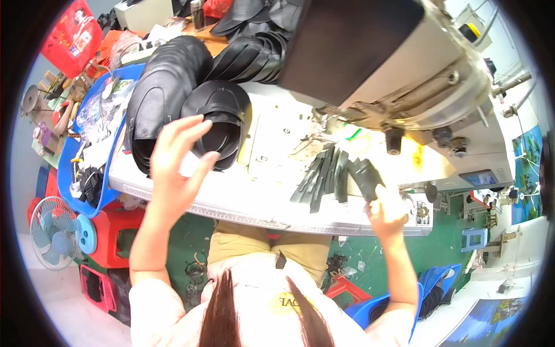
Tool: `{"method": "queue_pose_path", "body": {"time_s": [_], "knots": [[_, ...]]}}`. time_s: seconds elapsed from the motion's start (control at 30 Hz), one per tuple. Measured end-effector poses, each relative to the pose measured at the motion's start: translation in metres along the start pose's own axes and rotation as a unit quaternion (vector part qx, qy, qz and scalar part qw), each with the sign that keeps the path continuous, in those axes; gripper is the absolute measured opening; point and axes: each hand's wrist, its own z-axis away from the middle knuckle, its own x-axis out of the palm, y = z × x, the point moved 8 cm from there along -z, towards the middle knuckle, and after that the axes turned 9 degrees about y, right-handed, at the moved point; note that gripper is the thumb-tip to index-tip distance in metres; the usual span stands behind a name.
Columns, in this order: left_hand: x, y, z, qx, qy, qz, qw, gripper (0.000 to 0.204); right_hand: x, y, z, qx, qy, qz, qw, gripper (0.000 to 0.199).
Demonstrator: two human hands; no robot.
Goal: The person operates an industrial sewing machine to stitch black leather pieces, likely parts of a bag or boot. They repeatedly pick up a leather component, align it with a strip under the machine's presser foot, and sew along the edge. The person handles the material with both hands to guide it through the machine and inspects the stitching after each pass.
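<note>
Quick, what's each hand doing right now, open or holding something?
Left hand: open, beside black rounded pieces, nothing visibly held.
Right hand: at a black strip; whether it's gripping can't be told.

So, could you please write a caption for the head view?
Left fingers spread near rounded black pieces, right fingers at black strips, beside a sewing machine.

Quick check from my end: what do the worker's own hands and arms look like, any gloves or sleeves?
The left hand and right hand are ungloved, with no wristwear visible. Pale, short sleeves leave the forearms bare. Glare hides finer detail on the right.
</note>
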Motion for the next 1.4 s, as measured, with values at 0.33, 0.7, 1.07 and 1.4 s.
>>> {"method": "queue_pose_path", "body": {"time_s": [0.33,0.7,1.07,1.4], "knots": [[0.077,-0.056,0.046,0.075,-0.062,-0.217,0.971,0.056,0.093,0.134,-0.059,-0.05,-0.135,0.373,0.917,0.032],[0.088,-0.056,0.059,0.171,0.012,-0.144,0.974,0.039,0.131,0.19,-0.072,0.092,-0.209,0.283,0.931,0.031],[0.11,-0.07,0.051,0.054,-0.036,-0.158,0.985,0.029,0.157,0.197,-0.088,0.117,-0.22,0.25,0.936,0.029],[0.107,-0.101,0.031,0.073,0.022,-0.178,0.981,0.026,0.156,0.191,-0.084,0.123,-0.214,0.217,0.944,0.028]]}}
